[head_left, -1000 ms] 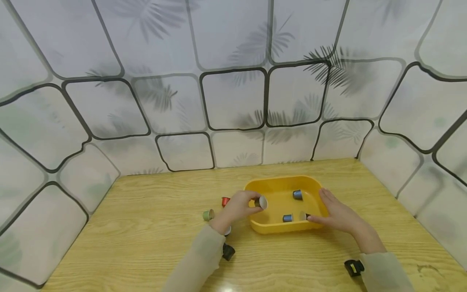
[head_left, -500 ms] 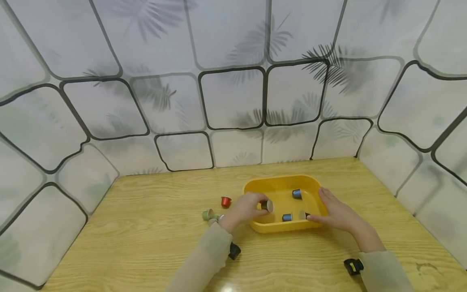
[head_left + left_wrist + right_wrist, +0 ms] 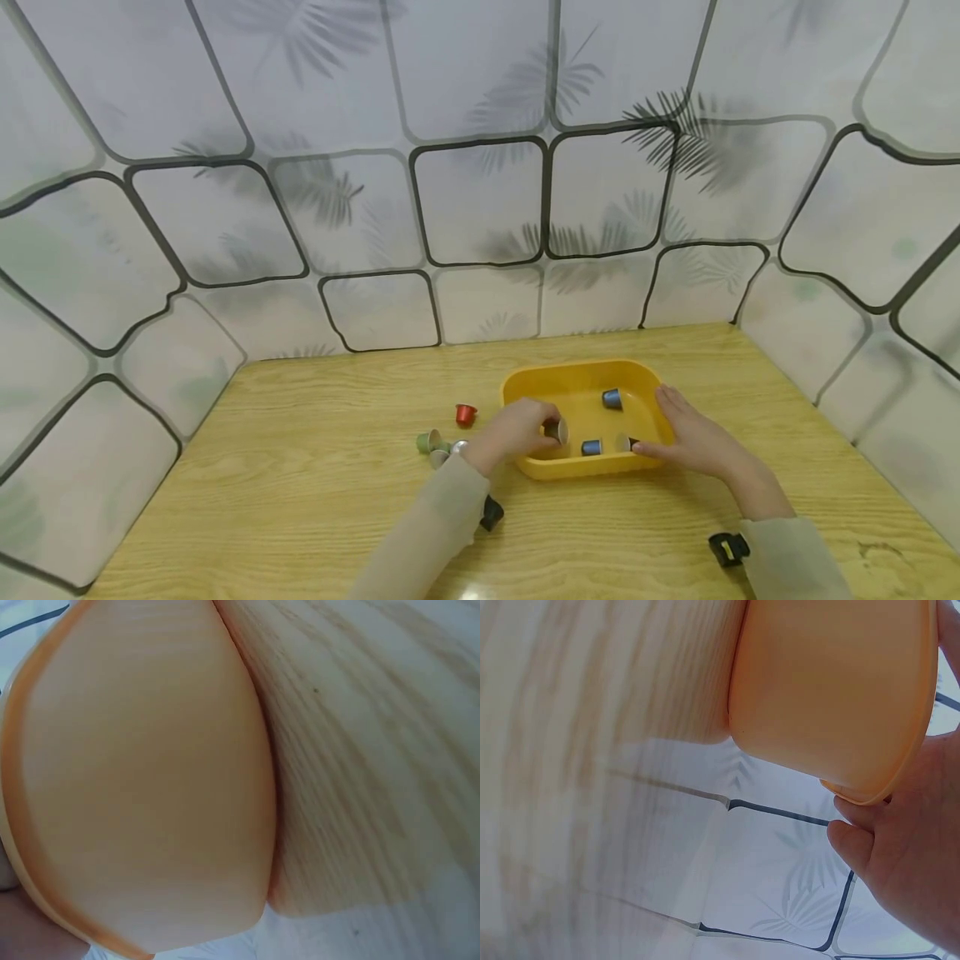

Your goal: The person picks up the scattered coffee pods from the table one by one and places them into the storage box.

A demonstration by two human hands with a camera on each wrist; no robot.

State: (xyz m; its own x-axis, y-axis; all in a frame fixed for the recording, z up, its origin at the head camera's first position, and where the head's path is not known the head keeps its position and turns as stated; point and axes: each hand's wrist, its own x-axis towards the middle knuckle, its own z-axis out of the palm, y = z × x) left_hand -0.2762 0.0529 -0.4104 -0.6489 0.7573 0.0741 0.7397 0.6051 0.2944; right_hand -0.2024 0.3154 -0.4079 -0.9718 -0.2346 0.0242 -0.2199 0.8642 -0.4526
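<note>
In the head view, my left hand (image 3: 521, 432) reaches over the left part of a yellow plastic tray (image 3: 577, 369) and pinches a dark coffee capsule (image 3: 559, 431) by its side, its pale lid facing right. My right hand (image 3: 701, 446) holds the tray's right rim, the thumb reaching over the near corner. Close to that thumb lies a dark capsule (image 3: 625, 442), partly hidden. Two blue capsules lie inside, one farther back (image 3: 612, 399) and a nearer one (image 3: 592, 447). The left wrist view shows mostly the tray's outer wall (image 3: 150, 772).
On the wooden table (image 3: 315, 467), left of the tray, lie a red capsule (image 3: 466, 414), a green capsule (image 3: 428, 442), and a pale capsule (image 3: 438, 457) beside a silvery one (image 3: 459, 447), partly hidden by the left wrist. A patterned cloth wall (image 3: 487, 208) stands behind.
My left hand has moved right and slightly nearer, carrying the dark capsule farther over the tray. The red and silvery capsules are now less covered. My right hand stays on the rim.
</note>
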